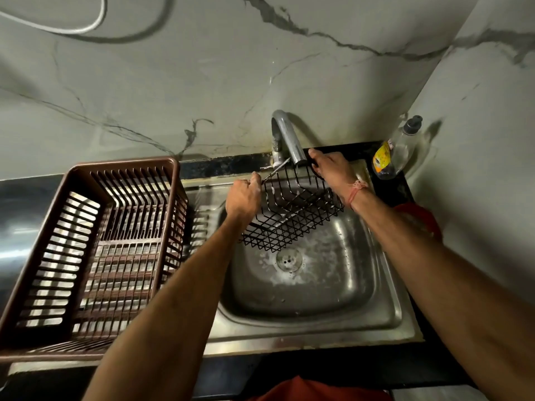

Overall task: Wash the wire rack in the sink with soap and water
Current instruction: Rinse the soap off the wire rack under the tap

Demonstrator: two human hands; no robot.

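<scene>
black wire rack (292,209) held tilted over the steel sink (312,322), up under the faucet (289,137) spout, clear of the basin floor. left hand (243,198) grips the rack's left upper rim, fingers curled round the wire. right hand (330,169) grips the far right rim next to the spout, fingers wrapped over the edge; red thread on that wrist. suds around the drain (289,259). brown plastic dish basket (92,250) sits left of the basin. clear soap bottle (396,151) stands in the back right corner by the wall.
</scene>
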